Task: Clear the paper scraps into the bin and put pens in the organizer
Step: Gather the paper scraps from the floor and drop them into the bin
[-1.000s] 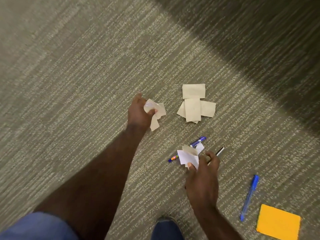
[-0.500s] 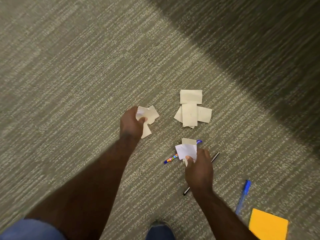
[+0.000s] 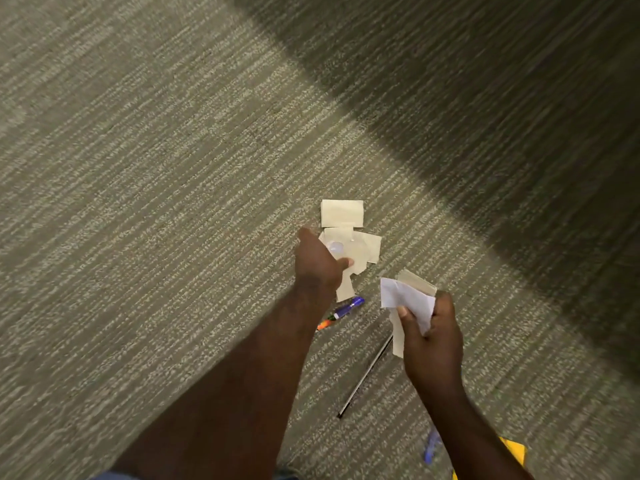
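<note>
The left hand [image 3: 320,263], gripping cream scraps, is right over the cream paper pile [image 3: 343,213] – nearer than the right hand [image 3: 431,336], holding white scraps.

Cream paper scraps [image 3: 342,212] lie overlapping on carpet, near a purple pen [image 3: 343,311] and slim black pen [image 3: 363,377]

Striped grey-green carpet [image 3: 156,202] covers the floor; a yellow pad [image 3: 514,448] lies at bottom right.

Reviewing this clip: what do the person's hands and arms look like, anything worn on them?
Both hands, left and right, are bare: no gloves, rings, watch or bands visible. Forearms are uncovered to the frame's bottom edge, with no sleeves showing.
</note>
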A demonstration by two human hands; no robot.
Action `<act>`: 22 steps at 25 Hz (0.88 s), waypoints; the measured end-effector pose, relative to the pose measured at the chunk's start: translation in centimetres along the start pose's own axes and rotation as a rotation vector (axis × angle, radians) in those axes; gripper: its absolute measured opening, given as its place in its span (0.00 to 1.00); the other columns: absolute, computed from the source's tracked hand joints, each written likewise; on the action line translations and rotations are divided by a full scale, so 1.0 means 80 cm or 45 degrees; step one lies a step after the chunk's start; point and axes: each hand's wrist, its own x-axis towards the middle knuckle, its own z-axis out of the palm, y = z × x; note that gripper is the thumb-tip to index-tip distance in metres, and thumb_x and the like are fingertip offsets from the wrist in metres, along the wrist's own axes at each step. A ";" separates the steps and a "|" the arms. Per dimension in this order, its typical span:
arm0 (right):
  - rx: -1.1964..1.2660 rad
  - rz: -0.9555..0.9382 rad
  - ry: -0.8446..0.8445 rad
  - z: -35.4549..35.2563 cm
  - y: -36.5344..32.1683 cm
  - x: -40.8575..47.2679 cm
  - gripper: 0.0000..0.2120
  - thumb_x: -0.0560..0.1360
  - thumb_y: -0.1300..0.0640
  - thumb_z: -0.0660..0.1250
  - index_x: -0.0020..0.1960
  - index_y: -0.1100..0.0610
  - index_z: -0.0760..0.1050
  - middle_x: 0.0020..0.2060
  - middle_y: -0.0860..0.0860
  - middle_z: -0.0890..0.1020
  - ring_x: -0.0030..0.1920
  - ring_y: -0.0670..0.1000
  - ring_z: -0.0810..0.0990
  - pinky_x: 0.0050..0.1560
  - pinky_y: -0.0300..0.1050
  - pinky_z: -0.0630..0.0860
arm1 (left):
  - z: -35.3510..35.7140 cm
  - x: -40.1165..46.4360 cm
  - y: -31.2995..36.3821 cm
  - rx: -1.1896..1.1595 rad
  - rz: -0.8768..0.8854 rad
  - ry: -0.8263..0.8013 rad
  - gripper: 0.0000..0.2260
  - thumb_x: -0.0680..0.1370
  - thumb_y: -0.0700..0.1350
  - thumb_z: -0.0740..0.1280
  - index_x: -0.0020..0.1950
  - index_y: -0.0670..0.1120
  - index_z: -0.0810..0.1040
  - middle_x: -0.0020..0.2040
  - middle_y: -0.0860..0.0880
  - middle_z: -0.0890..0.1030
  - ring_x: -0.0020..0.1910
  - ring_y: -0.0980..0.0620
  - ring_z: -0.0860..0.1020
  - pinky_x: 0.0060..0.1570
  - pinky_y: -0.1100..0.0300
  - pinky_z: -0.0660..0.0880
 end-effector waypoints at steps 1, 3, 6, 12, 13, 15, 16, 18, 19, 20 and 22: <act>0.003 -0.009 -0.001 -0.004 0.000 0.007 0.13 0.74 0.61 0.67 0.47 0.47 0.65 0.41 0.46 0.77 0.42 0.51 0.78 0.38 0.39 0.72 | 0.007 -0.001 0.001 -0.038 -0.076 0.025 0.19 0.71 0.38 0.73 0.55 0.44 0.66 0.61 0.37 0.75 0.44 0.50 0.73 0.31 0.68 0.64; -0.003 -0.024 -0.001 -0.008 0.000 0.017 0.13 0.74 0.61 0.67 0.47 0.48 0.65 0.41 0.48 0.77 0.42 0.52 0.78 0.39 0.42 0.73 | 0.014 -0.002 -0.001 0.016 -0.144 0.068 0.19 0.72 0.38 0.72 0.56 0.44 0.66 0.62 0.37 0.75 0.44 0.49 0.73 0.32 0.67 0.65; 0.025 -0.019 0.005 -0.010 0.000 0.019 0.14 0.74 0.62 0.67 0.49 0.47 0.65 0.44 0.48 0.78 0.43 0.51 0.78 0.42 0.44 0.75 | 0.007 -0.001 -0.004 0.115 -0.118 0.119 0.29 0.66 0.42 0.77 0.60 0.38 0.67 0.60 0.39 0.77 0.52 0.45 0.76 0.38 0.64 0.64; 0.025 0.007 -0.084 0.010 -0.002 0.027 0.16 0.74 0.62 0.67 0.61 0.59 0.71 0.52 0.52 0.78 0.51 0.50 0.77 0.50 0.42 0.73 | -0.023 0.006 -0.035 0.168 -0.091 0.174 0.24 0.67 0.49 0.76 0.57 0.37 0.77 0.56 0.39 0.81 0.54 0.41 0.78 0.51 0.54 0.73; -0.012 -0.003 -0.103 0.016 -0.004 0.032 0.14 0.75 0.62 0.67 0.60 0.61 0.73 0.52 0.55 0.78 0.51 0.53 0.77 0.50 0.43 0.74 | -0.029 0.005 -0.044 0.123 -0.109 0.186 0.24 0.66 0.49 0.77 0.56 0.37 0.78 0.55 0.38 0.81 0.53 0.41 0.79 0.52 0.52 0.76; -0.070 -0.003 -0.157 0.031 -0.010 0.045 0.13 0.75 0.61 0.66 0.58 0.63 0.74 0.52 0.58 0.77 0.51 0.55 0.76 0.49 0.42 0.72 | -0.045 0.005 -0.062 0.023 -0.151 0.172 0.23 0.66 0.48 0.77 0.54 0.36 0.79 0.52 0.37 0.82 0.51 0.40 0.80 0.51 0.46 0.78; -0.109 -0.015 -0.193 0.039 -0.014 0.053 0.12 0.75 0.61 0.66 0.57 0.64 0.74 0.51 0.57 0.76 0.51 0.54 0.76 0.49 0.41 0.70 | -0.052 0.002 -0.071 -0.055 -0.170 0.162 0.22 0.65 0.47 0.78 0.53 0.36 0.79 0.51 0.37 0.82 0.48 0.40 0.81 0.48 0.44 0.79; -0.200 -0.078 -0.277 0.055 -0.025 0.072 0.10 0.75 0.62 0.66 0.55 0.64 0.74 0.52 0.53 0.71 0.51 0.54 0.75 0.51 0.39 0.69 | -0.070 -0.005 -0.084 -0.208 -0.199 0.161 0.18 0.66 0.45 0.78 0.49 0.36 0.79 0.45 0.38 0.82 0.39 0.44 0.79 0.37 0.52 0.78; -0.268 -0.143 -0.332 0.062 -0.031 0.082 0.08 0.75 0.62 0.66 0.54 0.63 0.74 0.53 0.52 0.68 0.52 0.54 0.75 0.53 0.38 0.69 | -0.079 -0.009 -0.091 -0.265 -0.213 0.164 0.17 0.66 0.44 0.77 0.48 0.36 0.80 0.43 0.39 0.81 0.35 0.46 0.77 0.30 0.58 0.74; -0.361 -0.235 -0.390 0.069 -0.035 0.095 0.07 0.75 0.63 0.66 0.53 0.63 0.74 0.57 0.52 0.66 0.54 0.54 0.75 0.55 0.38 0.69 | -0.087 -0.012 -0.097 -0.328 -0.219 0.164 0.16 0.67 0.44 0.77 0.48 0.35 0.79 0.41 0.39 0.80 0.33 0.47 0.74 0.25 0.62 0.70; -0.566 -0.423 -0.506 0.083 -0.041 0.127 0.08 0.74 0.63 0.66 0.53 0.63 0.75 0.69 0.54 0.60 0.58 0.56 0.76 0.59 0.44 0.72 | -0.102 -0.019 -0.108 -0.473 -0.238 0.160 0.16 0.69 0.42 0.75 0.51 0.34 0.78 0.42 0.40 0.79 0.31 0.49 0.73 0.20 0.66 0.66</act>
